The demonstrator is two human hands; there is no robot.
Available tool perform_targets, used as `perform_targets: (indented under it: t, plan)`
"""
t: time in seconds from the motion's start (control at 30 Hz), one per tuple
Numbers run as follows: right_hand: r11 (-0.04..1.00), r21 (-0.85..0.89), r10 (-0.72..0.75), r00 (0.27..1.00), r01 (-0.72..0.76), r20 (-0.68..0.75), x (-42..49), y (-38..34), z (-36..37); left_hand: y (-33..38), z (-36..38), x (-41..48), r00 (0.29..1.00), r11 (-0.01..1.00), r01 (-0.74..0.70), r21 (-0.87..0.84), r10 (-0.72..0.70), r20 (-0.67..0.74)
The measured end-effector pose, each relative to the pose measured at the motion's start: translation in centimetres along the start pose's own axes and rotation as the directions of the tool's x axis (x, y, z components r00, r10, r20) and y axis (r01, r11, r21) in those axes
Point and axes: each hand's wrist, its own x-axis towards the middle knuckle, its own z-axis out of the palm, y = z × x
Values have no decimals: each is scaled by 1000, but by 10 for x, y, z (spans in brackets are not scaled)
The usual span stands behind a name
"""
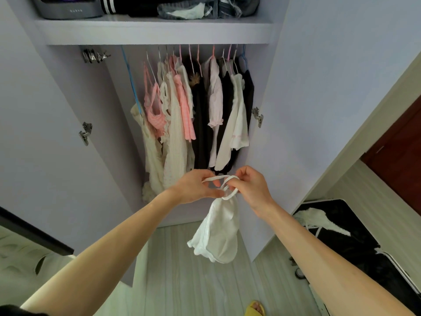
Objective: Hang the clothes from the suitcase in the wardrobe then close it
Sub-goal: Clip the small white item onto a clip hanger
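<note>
A small white strappy garment (219,233) hangs in front of me by its thin straps. My left hand (196,187) pinches one strap loop, and my right hand (250,187) pinches the straps close beside it. Both hands are just below the row of hung clothes (193,115) inside the open wardrobe (157,33). No hanger shows in my hands. At the lower right lies the open black suitcase (355,247), with another white garment (319,218) lying in it.
Both lilac wardrobe doors stand open, the left door (52,156) and the right door (303,110). The shelf above holds folded clothes and a grey box (68,8). A bed edge (29,233) is at the lower left; a brown door (401,153) stands at the right. Pale wood floor lies below.
</note>
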Motion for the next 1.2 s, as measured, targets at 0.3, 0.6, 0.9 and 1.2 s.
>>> perform_targets:
  t: [0.3,0.6,0.9,1.2]
  plan:
    - [996,54,71,996,-74,58,10,-3,-4,1,0,2,994,964,107,-242,-112,-7]
    - [995,49,72,956,-90,284,50,-19,13,-2,-24,15,946,972,225,-66,-234,-222]
    - [994,-65,-50,882,91,468,109,-51,39,6,-63,23,712,923,363,130,-185,-677]
    - [927,-122,-226,790,354,570,148,-120,124,-4,-154,-1,551,683,630,370,-57,-832]
